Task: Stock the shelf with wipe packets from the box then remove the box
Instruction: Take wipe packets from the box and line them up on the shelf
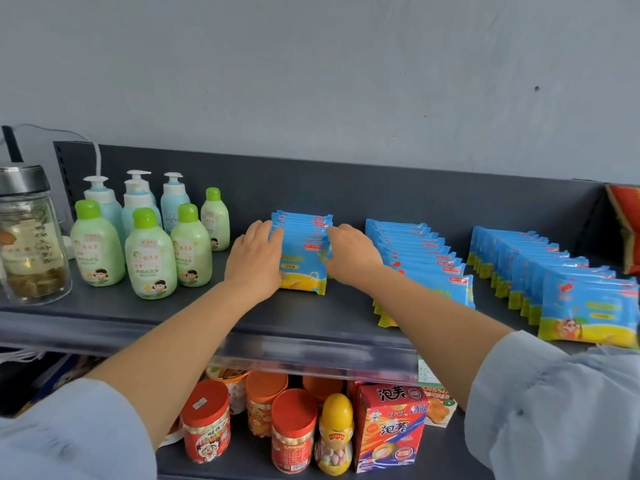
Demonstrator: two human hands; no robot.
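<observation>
3 rows of blue wipe packets stand on edge on the dark grey shelf (194, 306), each row running from near to far. The left row (304, 258) sits near the middle of the shelf, the middle row (426, 258) is to its right, and the right row (554, 282) is further right, close to a red bag (627, 226) at the far right end.

Both hands are at the left row. The left hand (256, 251) is released, its fairly straight fingers laid against the row's left side. The right hand (353, 254) touches the row's right side with its fingertips at the upper corners; I cannot tell whether those fingers grasp a packet or only press. The row sits between the 2 hands.

Left of the hands stand green-capped bottles (150, 258), with pump bottles (173, 199) behind them, and a glass jar (31, 237) at the far left. On the lower shelf are red-lidded jars (206, 420), a yellow egg-shaped container (335, 434) and a red snack box (391, 427).
</observation>
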